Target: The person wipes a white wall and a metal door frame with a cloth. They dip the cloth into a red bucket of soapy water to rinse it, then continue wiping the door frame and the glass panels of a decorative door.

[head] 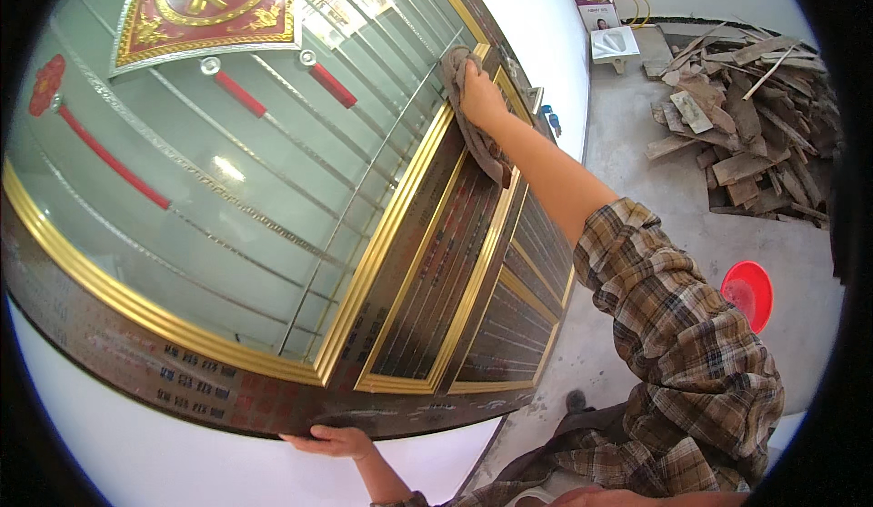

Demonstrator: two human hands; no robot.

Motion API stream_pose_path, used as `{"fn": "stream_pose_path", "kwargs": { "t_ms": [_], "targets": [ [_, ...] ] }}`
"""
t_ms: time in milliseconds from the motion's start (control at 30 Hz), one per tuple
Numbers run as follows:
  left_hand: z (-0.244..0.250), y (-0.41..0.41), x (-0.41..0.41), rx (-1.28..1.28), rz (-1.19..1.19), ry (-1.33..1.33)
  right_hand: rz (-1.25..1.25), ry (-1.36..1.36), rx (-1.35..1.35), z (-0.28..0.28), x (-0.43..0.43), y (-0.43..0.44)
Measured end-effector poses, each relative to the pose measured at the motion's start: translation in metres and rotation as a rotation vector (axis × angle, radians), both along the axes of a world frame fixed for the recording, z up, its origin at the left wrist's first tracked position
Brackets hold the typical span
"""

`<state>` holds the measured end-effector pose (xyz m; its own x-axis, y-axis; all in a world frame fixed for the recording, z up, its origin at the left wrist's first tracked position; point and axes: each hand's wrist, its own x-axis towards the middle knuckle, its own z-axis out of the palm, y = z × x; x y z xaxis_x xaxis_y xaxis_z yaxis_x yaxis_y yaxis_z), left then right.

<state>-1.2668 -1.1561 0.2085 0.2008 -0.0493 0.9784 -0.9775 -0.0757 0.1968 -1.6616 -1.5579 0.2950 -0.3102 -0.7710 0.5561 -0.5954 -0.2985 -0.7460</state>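
Observation:
Before me stands a dark brown door leaf (pixel 382 302) with gold trim and a large glass panel (pixel 204 220) behind silver ornamental bars. My right hand (pixel 483 100) grips a bunched brown cloth (pixel 470 132). It presses the cloth to the gold frame at the glass panel's corner, and part of the cloth hangs over the dark strip beside it. At the door's near edge is my left hand (pixel 337 441), its thumb against the edge and its fingers stretched along it. A red and gold plaque (pixel 204 16) with a raised character sits on the glass.
A door handle (pixel 535 96) with blue-topped keys (pixel 551 117) juts from the far edge. On the concrete floor (pixel 614 166) are a red basin (pixel 748 295), a heap of scrap wood (pixel 757 125), a white box (pixel 614 43) and a yellow cable (pixel 641 9). My shoe (pixel 577 401) shows below.

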Motion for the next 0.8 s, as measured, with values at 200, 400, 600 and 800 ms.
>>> {"fn": "stream_pose_path", "kwargs": {
  "t_ms": [200,400,600,800],
  "targets": [
    [-0.004,0.000,-0.005,0.009,0.064,0.073,-0.085,0.103,0.050,0.006,-0.059,-0.063],
    [0.008,-0.020,-0.012,-0.301,0.004,0.026,-0.098,0.108,-0.083,-0.014,-0.080,-0.103],
    [-0.032,-0.006,0.027,-0.328,0.201,0.000,-0.351,0.384,-0.307,-0.034,-0.113,-0.112],
    [-0.015,-0.005,0.016,-0.316,0.227,-0.015,-0.086,0.408,-0.164,-0.032,-0.120,-0.083]
  ]
}}
